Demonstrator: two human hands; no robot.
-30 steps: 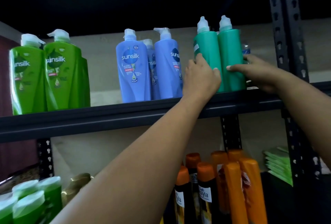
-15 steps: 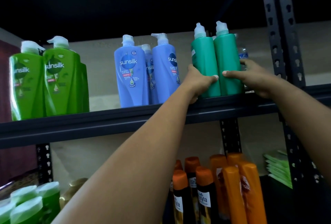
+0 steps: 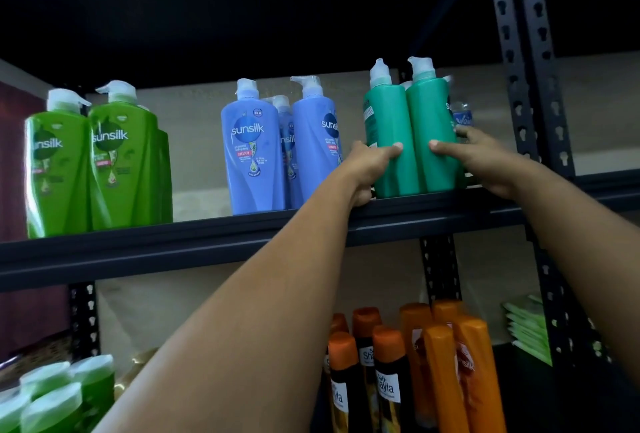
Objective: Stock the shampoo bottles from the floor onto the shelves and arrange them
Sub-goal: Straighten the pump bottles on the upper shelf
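Squaring the two teal bottles at the right end of the upper shelf, we clasp one in each hand: left hand curled round the left bottle, right hand round the right. We judge even inward pressure low on the bodies best, keeping bases flat and labels turned forward. Blue bottles stand just beside; green bottles stand well apart.

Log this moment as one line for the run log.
stage: arranging | left hand: grips left teal pump bottle | right hand: grips right teal pump bottle | both upright, touching, on black metal shelf
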